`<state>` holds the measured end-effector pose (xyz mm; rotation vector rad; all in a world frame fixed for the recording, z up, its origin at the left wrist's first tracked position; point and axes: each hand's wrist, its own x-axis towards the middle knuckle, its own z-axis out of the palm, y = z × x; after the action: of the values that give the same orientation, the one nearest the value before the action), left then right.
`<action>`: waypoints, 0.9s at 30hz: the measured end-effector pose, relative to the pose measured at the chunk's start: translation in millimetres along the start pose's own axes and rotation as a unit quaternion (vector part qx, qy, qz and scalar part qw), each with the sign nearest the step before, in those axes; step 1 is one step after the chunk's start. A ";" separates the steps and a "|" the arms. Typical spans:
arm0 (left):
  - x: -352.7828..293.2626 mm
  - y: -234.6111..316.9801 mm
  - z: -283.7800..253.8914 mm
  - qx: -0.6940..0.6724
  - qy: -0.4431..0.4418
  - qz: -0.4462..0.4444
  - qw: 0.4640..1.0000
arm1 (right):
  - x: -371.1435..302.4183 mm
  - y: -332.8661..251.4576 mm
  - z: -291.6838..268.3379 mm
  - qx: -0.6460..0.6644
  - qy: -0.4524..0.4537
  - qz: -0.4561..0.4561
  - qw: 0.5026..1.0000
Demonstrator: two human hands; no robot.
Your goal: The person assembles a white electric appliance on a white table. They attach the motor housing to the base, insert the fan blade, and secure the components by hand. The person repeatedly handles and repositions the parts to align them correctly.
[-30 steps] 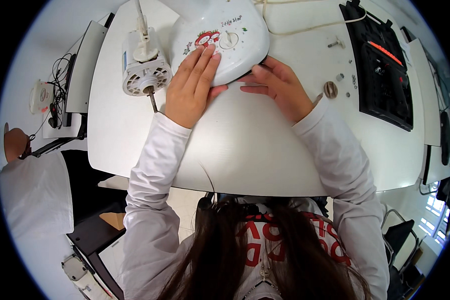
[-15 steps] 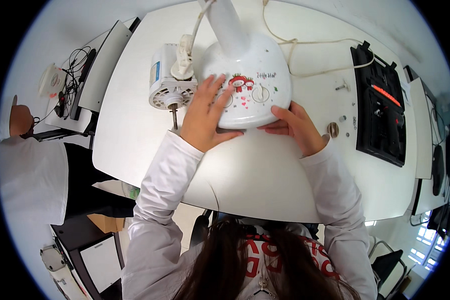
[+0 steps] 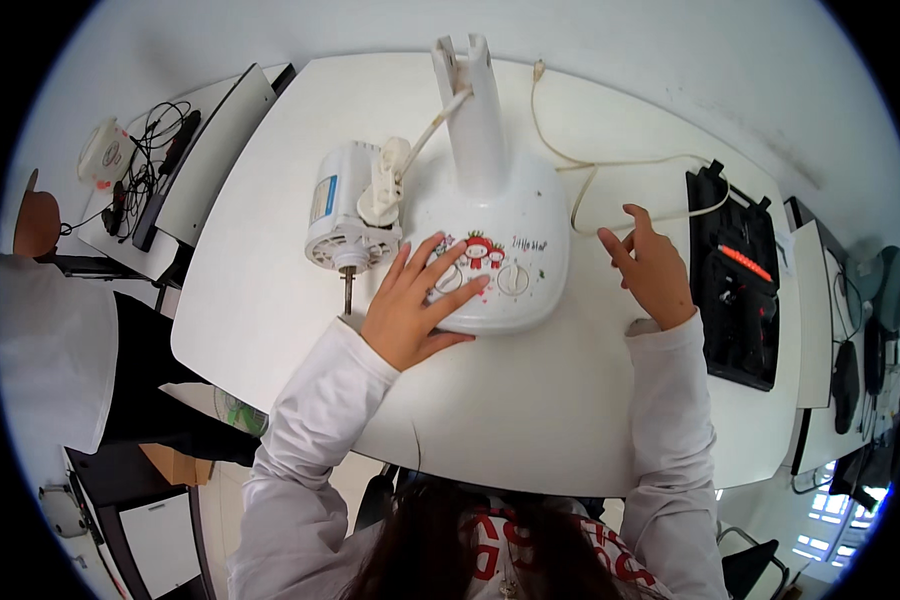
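Observation:
A white fan base (image 3: 515, 215) with red cartoon prints and round knobs stands on the white table, its hollow post rising at the back. Spread over the base's near left part is my left hand (image 3: 415, 305), fingers apart, holding nothing. My right hand (image 3: 652, 262) hovers to the right of the base, clear of it, with the index finger stretched out and the other fingers partly bent. A white motor (image 3: 345, 215) with a bare metal shaft sits left of the base. A pale cable with a white connector (image 3: 380, 195) links it to the post.
At the right lies an open black tool case (image 3: 730, 290) with an orange strip of bits (image 3: 745, 262). A pale power cord (image 3: 595, 163) curves across the table's back. On the left, a person in a white shirt (image 3: 50, 350) stands near another desk with tangled black cables (image 3: 150, 150).
My right hand has left the base's right edge and moved right, over where small loose parts lay. My left hand stays on the base. The view has shifted, showing the post's top.

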<state>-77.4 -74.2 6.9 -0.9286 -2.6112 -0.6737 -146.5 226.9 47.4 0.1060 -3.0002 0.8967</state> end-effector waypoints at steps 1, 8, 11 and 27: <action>-0.7 -0.3 -0.7 0.003 0.001 -0.001 1.000 | 9.0 -15.8 -4.1 -0.009 -0.030 0.037 0.999; -2.9 0.6 -3.9 -0.001 -0.015 -0.010 1.000 | 111.7 0.9 15.9 0.113 -0.143 0.055 0.982; -4.9 0.8 -9.6 0.002 -0.024 -0.015 1.000 | 144.5 -4.7 18.3 0.176 -0.051 0.106 0.977; -1.9 0.4 -10.8 -0.002 -0.057 -0.021 0.998 | 110.5 -94.3 -18.1 0.378 -0.178 -0.262 0.870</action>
<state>-74.5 -80.4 15.5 -0.9426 -2.7374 -0.6556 -250.6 151.3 117.3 1.1209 -2.4139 2.0353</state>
